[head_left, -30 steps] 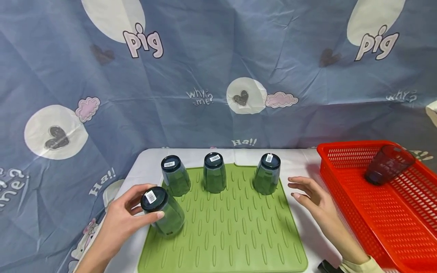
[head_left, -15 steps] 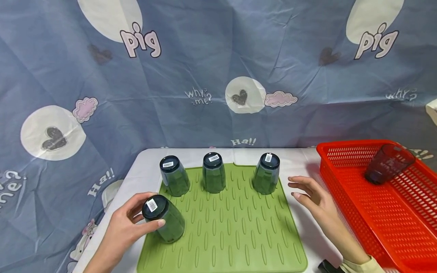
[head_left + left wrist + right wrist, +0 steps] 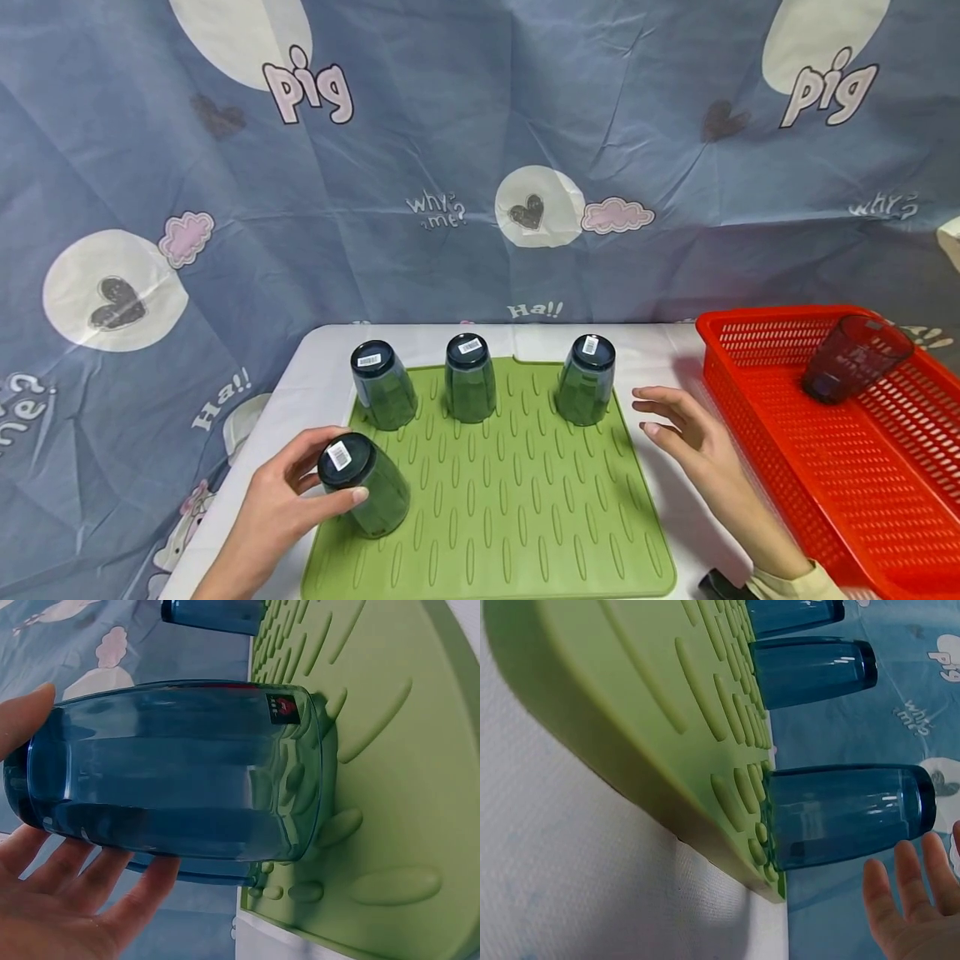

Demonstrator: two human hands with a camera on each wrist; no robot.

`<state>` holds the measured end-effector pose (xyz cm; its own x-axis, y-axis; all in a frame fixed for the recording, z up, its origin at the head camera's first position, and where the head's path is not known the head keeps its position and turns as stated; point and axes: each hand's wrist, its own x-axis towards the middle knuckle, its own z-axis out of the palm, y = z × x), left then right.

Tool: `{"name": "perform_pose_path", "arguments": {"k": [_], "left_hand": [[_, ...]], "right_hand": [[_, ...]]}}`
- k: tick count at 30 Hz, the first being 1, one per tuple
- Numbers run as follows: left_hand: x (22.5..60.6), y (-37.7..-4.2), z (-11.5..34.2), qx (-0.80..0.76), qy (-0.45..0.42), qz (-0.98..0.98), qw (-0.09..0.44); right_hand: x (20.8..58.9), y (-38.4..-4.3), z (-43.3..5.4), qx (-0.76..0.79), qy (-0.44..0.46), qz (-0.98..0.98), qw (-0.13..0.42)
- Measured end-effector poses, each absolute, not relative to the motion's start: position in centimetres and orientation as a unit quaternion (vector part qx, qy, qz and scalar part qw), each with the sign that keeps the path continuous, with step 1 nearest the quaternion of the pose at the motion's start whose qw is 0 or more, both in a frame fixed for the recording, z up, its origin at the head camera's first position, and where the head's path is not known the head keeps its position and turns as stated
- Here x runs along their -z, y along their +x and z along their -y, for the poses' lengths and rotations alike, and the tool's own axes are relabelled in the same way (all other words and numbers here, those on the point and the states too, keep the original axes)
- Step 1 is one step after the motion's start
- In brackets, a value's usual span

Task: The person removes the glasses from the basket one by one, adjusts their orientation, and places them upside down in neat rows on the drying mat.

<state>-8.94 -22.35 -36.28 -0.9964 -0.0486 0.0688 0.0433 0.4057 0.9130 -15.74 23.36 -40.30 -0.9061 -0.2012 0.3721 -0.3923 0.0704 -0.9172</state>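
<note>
A blue-tinted drinking glass (image 3: 375, 492) stands upside down at the left of the green ribbed mat (image 3: 510, 533). Around its upper end my left hand (image 3: 281, 504) holds it, thumb on the near side and fingers on the far side. In the left wrist view the rim of this glass (image 3: 172, 772) meets the mat. My right hand (image 3: 693, 442) hovers off the mat's right edge, fingers loosely bent, holding nothing. Nearest to it is an upturned glass (image 3: 587, 383) at the mat's back right corner, also in the right wrist view, apart from the fingertips.
Two more upturned glasses, one at the back left (image 3: 386, 392) and one at the back middle (image 3: 471, 383), stand on the mat. Right of the right hand is a red plastic basket (image 3: 787, 492) with a tilted glass (image 3: 855, 362) inside. A patterned cloth (image 3: 420, 150) hangs behind the table.
My left hand has brought its glass down and slightly toward me, then a little to the right on the mat. The right hand has stayed in place.
</note>
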Motion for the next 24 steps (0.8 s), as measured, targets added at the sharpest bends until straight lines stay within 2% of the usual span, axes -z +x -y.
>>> {"name": "perform_pose_path", "arguments": {"k": [24], "left_hand": [[36.93,-8.43,22.44,0.542,0.006,0.839,0.031]], "right_hand": [[40.25,-15.64,-23.22,-0.642,0.207,0.734,0.082]]}}
